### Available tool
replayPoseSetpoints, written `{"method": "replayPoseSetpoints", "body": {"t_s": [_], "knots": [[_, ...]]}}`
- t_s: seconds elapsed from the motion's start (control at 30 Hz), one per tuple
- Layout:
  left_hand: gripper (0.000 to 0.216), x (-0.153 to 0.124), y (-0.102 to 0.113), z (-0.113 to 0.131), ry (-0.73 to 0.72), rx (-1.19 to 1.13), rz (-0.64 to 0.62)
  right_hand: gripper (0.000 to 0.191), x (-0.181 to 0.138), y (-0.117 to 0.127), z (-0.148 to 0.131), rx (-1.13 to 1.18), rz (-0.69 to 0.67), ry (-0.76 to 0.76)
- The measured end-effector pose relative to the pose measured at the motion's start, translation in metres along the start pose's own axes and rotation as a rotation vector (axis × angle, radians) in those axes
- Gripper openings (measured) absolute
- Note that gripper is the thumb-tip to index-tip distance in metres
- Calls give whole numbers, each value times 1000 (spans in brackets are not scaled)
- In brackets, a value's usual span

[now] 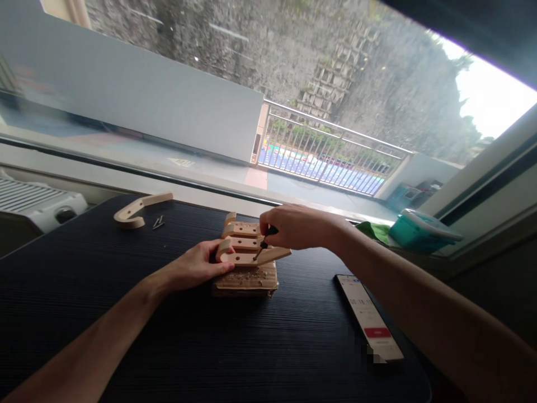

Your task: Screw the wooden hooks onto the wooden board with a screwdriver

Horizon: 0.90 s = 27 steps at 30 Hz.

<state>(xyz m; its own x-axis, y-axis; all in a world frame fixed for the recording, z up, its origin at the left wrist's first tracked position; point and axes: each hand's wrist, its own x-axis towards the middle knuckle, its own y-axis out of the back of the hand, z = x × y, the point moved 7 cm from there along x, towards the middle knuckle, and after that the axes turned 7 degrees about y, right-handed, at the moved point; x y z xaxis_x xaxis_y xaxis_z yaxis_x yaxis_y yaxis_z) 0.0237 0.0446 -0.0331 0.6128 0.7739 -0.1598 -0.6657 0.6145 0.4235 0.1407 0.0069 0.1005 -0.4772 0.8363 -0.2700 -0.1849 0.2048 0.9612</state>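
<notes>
R grip [291, 226] closed round a small screwdriver [264, 244], dark handle mostly hidden by fingers, shaft slanting down w/ tip at a hole in the near hook [246, 259]; can't tell if it's seated on a screw. L grip [205, 261] closed on same hook's curled end, thumb along the near side.

Near hook = pale wood, on top of a cardboard block [245, 285], straight arm angling up to the R. Two more wooden hooks, the middle hook [247, 243] & far hook [243, 229], sit side by side just behind it on same block, curls all to L. Block's near strip is pitted, edges ragged.

Block lies approx mid-bench [251, 347], dark wood-grain top. Far L: loose hook [135, 210] on its side, few screws [158, 223] just R of it. Phone [369, 316] w/ timer showing, near R edge.

Beyond bench: teal box [423, 230] w/ lid, green cloth [374, 232] beside it, white slatted unit [54, 207] at L. Thru window: metal railing [335, 137].
</notes>
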Motion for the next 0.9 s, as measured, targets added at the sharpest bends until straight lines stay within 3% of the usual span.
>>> {"method": "replayPoseSetpoints", "body": {"t_s": [0.17,0.33,0.63,0.9], "knots": [[36,-1,0,2,3,-11,-8,20,6,-5,-7,-34,71,88],[46,0,-3,3,-13,-54,-52,25,11,-10,-4,-80,43,8],[40,1,0,-2,19,-24,2,28,2,-3,0,-94,-69,-88],[42,1,-3,1,0,-70,-40,22,5,-1,-8,-71,27,56]]}}
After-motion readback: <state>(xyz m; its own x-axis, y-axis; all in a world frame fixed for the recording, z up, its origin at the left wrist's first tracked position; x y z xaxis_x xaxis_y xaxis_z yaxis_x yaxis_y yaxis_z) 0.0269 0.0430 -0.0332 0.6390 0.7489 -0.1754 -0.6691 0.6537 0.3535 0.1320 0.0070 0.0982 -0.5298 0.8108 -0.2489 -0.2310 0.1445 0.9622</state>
